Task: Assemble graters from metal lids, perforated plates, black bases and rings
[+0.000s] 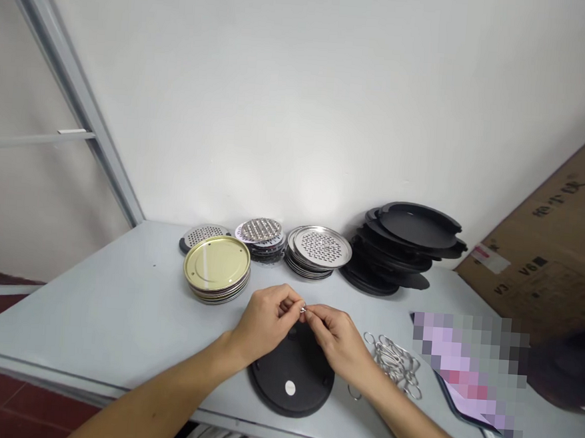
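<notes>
Above the far edge of a round black base [306,380] with a white oval sticker, both hands meet in a pinch. My left hand [270,317] and my right hand [337,332] grip a small shiny metal piece [303,310] between their fingertips. Fingers cover most of it, so its exact kind does not show. The base lies flat on the table under the hands, its far part hidden by them. Just right of my right forearm is a loose pile of wire rings and loops [395,363].
Behind the hands stand stacks of gold-coloured lids [216,264], perforated grater discs [260,231], silver grater plates [320,248] and black trays [417,226]. A blurred-out device [466,378] lies at the right, before a cardboard box [546,243]. A wall closes the table's back.
</notes>
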The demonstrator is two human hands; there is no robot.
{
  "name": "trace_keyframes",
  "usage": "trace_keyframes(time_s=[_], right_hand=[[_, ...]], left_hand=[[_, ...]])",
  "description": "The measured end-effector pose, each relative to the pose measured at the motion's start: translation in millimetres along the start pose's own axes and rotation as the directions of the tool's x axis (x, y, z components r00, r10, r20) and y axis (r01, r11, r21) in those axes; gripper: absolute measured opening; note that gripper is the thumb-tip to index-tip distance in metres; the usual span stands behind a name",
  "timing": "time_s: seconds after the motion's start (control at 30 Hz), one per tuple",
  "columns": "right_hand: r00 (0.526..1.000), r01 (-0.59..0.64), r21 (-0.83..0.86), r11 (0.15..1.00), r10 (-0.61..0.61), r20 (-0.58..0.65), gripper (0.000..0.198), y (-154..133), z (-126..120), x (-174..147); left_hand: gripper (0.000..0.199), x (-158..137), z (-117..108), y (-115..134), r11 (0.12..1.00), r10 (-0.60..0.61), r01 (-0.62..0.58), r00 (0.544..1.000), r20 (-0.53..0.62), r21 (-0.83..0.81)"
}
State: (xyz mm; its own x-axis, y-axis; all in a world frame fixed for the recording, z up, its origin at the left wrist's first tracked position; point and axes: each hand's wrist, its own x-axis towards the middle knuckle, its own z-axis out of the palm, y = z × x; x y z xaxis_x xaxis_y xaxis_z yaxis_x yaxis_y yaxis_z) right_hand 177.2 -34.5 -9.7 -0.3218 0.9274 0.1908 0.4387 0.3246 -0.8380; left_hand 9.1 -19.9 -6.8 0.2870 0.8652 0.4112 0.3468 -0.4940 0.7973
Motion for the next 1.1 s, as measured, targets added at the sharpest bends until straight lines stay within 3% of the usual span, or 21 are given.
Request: trace_keyframes(time_s=[0.2, 0.53, 0.7, 0.93, 1.1], right_hand=[[0.996, -0.082, 0.119, 0.99, 0.08, 0.026, 0.029, 3.9, -1.0, -0.7], [0.98, -0.198, 0.315, 0.928, 0.182, 0.081, 0.027, 9.3, 2.5, -0.5], [0.969, -0.245, 0.371, 0.896, 0.219, 0.111, 0.027, 9.5, 0.1, -0.9], [0.972, -0.234, 0.36, 0.903, 0.208, 0.112, 0.034, 4.1, -0.6, -0.6], [0.987, -0.16, 0.233, 0.959, 0.156, 0.035, 0.033, 5.0, 1.1, -1.6]], left_hand=[[0.014, -0.8, -2.4, 2.5, 0.993, 0.072, -0.072, 0.997, 0.007, 0.095], [0.016, -1.7, 0.8, 3.3, 0.999, 0.033, -0.033, 0.999, -0.014, 0.026], [0.017, 0.8, -3.2, 0.1, 0.995, 0.055, -0.051, 0.997, -0.051, 0.089], [0.011, 4.1, -7.0, -4.3, 0.997, 0.042, -0.033, 0.99, -0.137, 0.063], [0.01, -0.8, -1.3, -4.4, 0.979, 0.152, -0.138, 0.984, -0.09, 0.148]])
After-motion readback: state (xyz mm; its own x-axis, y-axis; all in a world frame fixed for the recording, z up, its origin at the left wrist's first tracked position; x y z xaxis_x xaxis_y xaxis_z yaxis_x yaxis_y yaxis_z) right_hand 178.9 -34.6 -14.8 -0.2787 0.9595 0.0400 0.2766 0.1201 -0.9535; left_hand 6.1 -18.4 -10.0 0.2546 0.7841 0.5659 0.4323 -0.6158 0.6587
